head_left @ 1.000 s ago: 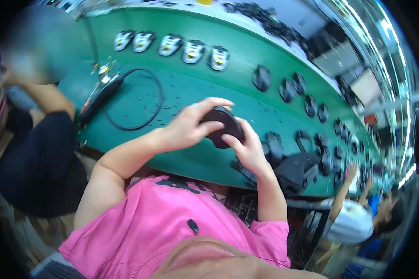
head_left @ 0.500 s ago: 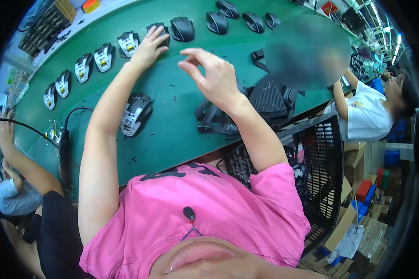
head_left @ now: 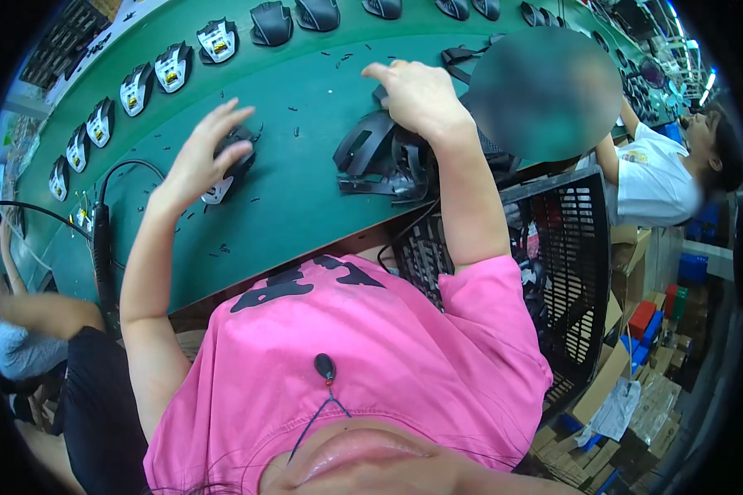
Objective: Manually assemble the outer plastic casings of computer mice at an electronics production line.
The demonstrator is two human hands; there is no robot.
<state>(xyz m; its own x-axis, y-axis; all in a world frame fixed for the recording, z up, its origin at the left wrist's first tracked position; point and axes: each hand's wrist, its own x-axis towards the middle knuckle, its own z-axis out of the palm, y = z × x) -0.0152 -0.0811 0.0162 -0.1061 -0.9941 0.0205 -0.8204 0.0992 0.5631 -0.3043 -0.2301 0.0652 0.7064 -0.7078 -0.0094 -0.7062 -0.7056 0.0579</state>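
Lying beneath the left hand, a black-and-silver computer mouse rests on the green worktop, partly hidden by the thumb. The left hand is open, fingers spread and thumb reaching across the mouse; whether it touches cannot be told. The right hand, back uppermost and fingers partly bent, is over a heap of black plastic parts; its grip is hidden. Between the hands, small dark bits are scattered. Beyond the left hand, a curved row of black-and-silver mice extends to its left; beyond the gap between both hands are mice with black tops. Left of the left hand stands a black corded tool. Nearer the body than the right hand, and to its right, is a black slatted crate; farther right, a person in a white shirt.
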